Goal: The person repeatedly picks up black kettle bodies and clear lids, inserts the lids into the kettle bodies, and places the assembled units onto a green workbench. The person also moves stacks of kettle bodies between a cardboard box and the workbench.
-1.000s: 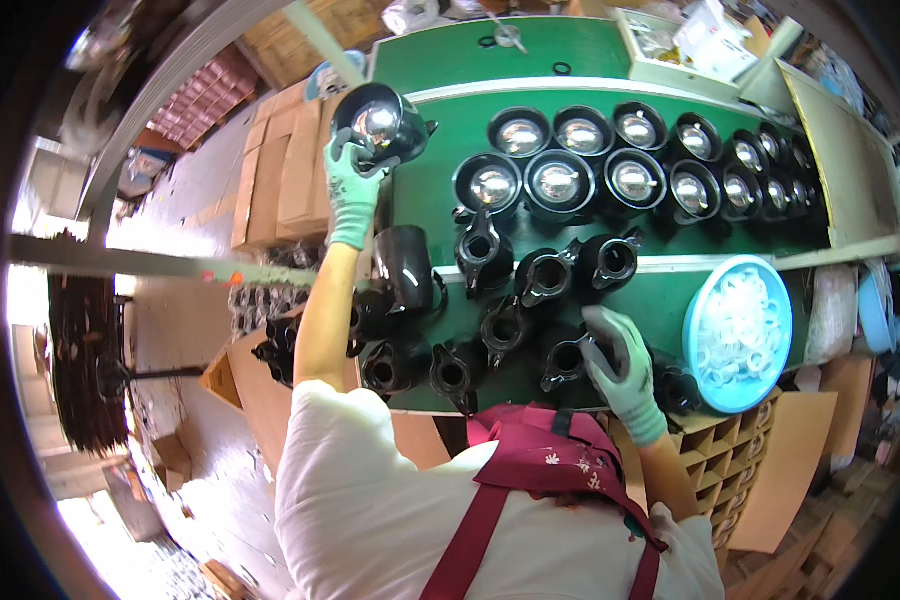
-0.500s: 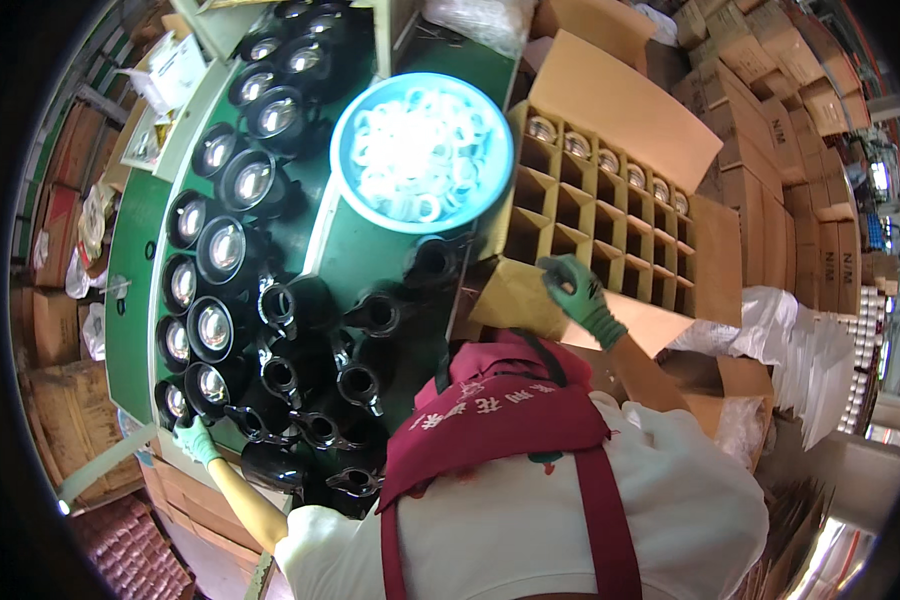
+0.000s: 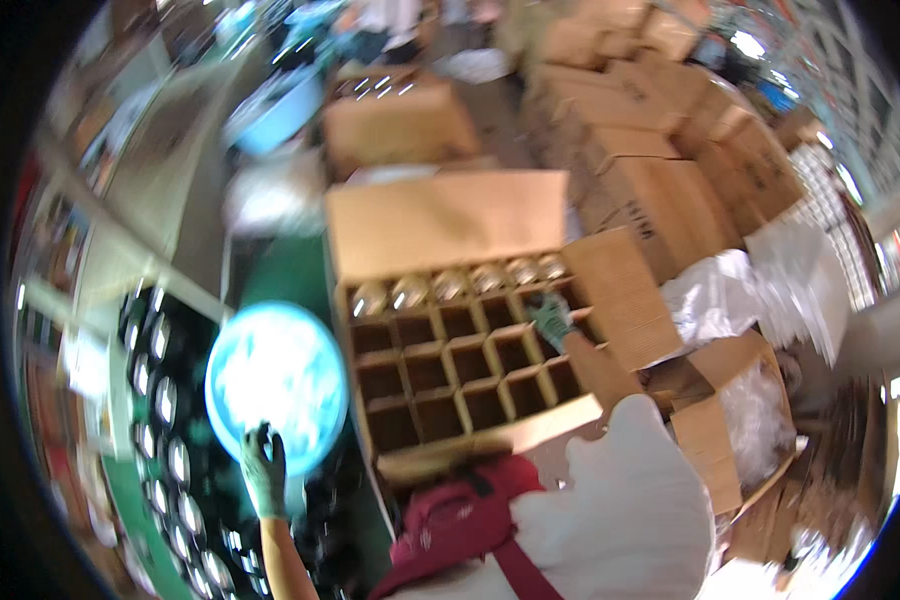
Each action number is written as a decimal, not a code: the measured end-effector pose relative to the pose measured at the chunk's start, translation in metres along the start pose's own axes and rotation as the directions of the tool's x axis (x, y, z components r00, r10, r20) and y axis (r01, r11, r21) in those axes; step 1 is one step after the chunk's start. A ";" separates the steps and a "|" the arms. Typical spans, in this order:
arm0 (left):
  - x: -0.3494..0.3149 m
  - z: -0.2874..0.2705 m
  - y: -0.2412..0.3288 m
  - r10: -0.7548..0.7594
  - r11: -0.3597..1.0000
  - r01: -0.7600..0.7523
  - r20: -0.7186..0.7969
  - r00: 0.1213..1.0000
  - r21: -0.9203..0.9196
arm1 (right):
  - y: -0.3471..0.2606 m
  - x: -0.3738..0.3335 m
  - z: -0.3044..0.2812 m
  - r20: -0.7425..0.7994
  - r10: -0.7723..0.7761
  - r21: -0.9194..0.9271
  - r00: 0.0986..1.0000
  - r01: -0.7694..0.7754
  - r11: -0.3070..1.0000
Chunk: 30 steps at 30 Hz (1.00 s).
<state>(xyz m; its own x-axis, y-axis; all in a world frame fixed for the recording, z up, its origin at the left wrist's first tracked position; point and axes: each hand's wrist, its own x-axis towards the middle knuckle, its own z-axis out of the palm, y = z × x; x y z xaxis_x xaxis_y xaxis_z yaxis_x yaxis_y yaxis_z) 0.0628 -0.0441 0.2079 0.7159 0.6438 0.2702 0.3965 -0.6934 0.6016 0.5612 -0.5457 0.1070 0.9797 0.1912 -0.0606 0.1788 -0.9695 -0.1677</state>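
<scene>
My left hand (image 3: 263,478), in a pale green glove, is at the near rim of a light blue basin (image 3: 338,425). The basin holds many pale rings, washed out by glare. Something dark shows at this hand's fingers, but blur hides whether it is an object or part of the glove. My right hand (image 3: 551,322), gloved too, reaches into the right side of a divided cardboard carton (image 3: 450,225). Its fingertips are partly hidden among the dividers. Shiny round-topped items (image 3: 408,292) fill the carton's far row of compartments.
Black pots with shiny round faces (image 3: 165,400) crowd the green bench at left. Stacked cartons (image 3: 660,200) stand at far right. An open box with clear plastic (image 3: 755,435) lies near right, below white plastic sheets (image 3: 715,300). Another carton (image 3: 400,125) stands beyond.
The view has swung to the right. My left hand has gone from the black pots to the basin's near rim. My right hand has moved from the carton's near flap into its far right compartments.
</scene>
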 end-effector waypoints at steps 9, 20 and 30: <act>0.067 0.198 -0.012 -0.337 0.836 0.183 0.221 0.915 0.517 | 0.063 0.097 0.028 0.184 0.018 -0.115 0.983 0.003 0.993; 0.037 0.174 -0.007 -0.356 0.741 0.208 0.112 0.928 0.638 | 0.056 0.153 0.033 0.398 0.069 -0.211 0.915 0.018 0.977; 0.051 0.177 0.017 -0.376 0.750 0.122 0.268 0.887 0.650 | 0.090 0.182 0.041 0.531 0.109 -0.290 0.841 0.060 0.955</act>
<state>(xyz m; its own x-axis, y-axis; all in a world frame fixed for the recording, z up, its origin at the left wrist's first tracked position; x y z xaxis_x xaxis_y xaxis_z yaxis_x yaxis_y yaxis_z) 0.2075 -0.0803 0.0990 0.6398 0.7453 -0.1875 0.7582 -0.6520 -0.0042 0.7515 -0.5920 0.0400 0.7947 0.1367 -0.5913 0.2555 -0.9591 0.1217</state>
